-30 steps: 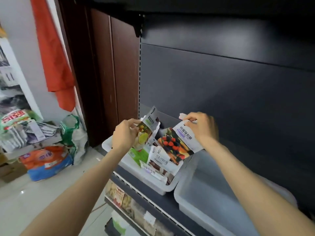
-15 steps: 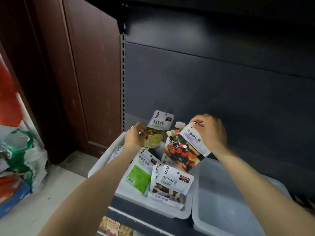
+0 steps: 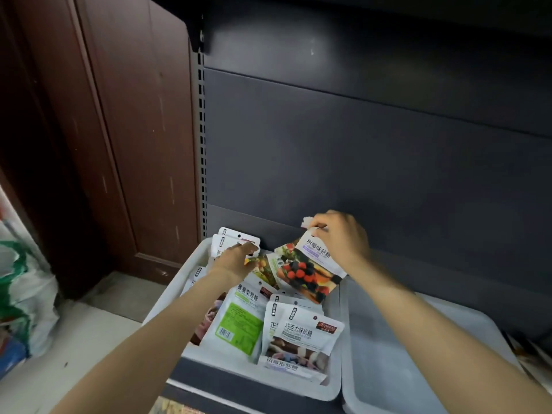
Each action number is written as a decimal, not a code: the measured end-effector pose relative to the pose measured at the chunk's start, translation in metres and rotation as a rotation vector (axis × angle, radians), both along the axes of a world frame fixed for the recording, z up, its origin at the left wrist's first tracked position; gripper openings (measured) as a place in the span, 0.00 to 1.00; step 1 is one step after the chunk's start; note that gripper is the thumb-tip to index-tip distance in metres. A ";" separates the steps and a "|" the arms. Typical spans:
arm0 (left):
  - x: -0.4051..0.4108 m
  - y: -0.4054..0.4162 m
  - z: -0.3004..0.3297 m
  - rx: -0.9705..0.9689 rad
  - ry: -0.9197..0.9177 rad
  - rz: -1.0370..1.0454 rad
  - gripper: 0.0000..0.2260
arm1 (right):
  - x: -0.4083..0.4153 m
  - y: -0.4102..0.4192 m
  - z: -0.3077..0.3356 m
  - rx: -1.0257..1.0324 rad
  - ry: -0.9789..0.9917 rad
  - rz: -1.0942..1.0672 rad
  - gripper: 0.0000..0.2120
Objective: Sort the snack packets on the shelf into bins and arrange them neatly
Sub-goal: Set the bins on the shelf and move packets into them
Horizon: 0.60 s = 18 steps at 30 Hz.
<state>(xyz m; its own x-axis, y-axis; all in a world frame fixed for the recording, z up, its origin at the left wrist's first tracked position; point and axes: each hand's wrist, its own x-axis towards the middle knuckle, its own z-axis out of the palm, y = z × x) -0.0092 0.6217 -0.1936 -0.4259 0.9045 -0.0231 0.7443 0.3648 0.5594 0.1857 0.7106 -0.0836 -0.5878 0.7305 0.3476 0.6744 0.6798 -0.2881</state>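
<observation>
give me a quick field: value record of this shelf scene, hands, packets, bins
left hand: left hand reaches into the left bin, fingers on the white packets standing at its back; grip unclear
right hand: right hand pinches the top of the berry packet, held tilted above the left bin
left bin contents: green-label packet, chocolate packet and others, overlapping
right bin: right bin beside it, no packets visible inside
backdrop: dark shelf panel

brown wooden door | white-green sack on floor
</observation>
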 end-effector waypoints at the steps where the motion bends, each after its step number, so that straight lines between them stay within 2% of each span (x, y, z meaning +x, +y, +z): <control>1: -0.001 -0.004 0.000 -0.050 0.035 -0.002 0.17 | -0.006 0.000 -0.005 -0.020 -0.005 0.006 0.06; 4: -0.005 -0.015 -0.003 -0.065 -0.031 0.005 0.22 | -0.021 0.000 -0.021 -0.029 -0.007 0.029 0.07; 6: -0.004 -0.022 -0.004 0.011 -0.127 -0.019 0.26 | -0.031 0.000 -0.027 -0.020 0.002 0.051 0.07; 10: 0.011 -0.020 0.010 0.183 -0.195 -0.041 0.30 | -0.050 -0.005 -0.033 -0.038 0.036 0.160 0.08; 13: 0.019 -0.006 0.015 0.207 -0.316 0.017 0.25 | -0.052 -0.007 -0.040 -0.115 -0.013 0.139 0.19; 15: 0.020 -0.001 0.010 0.083 -0.320 0.022 0.20 | -0.042 -0.001 -0.047 -0.164 -0.120 0.014 0.23; 16: 0.020 -0.001 0.007 0.016 -0.308 0.009 0.18 | -0.033 0.003 -0.052 -0.177 -0.146 -0.042 0.20; 18: 0.022 -0.003 0.000 -0.069 -0.313 -0.020 0.16 | -0.016 0.009 -0.059 -0.183 -0.140 -0.130 0.07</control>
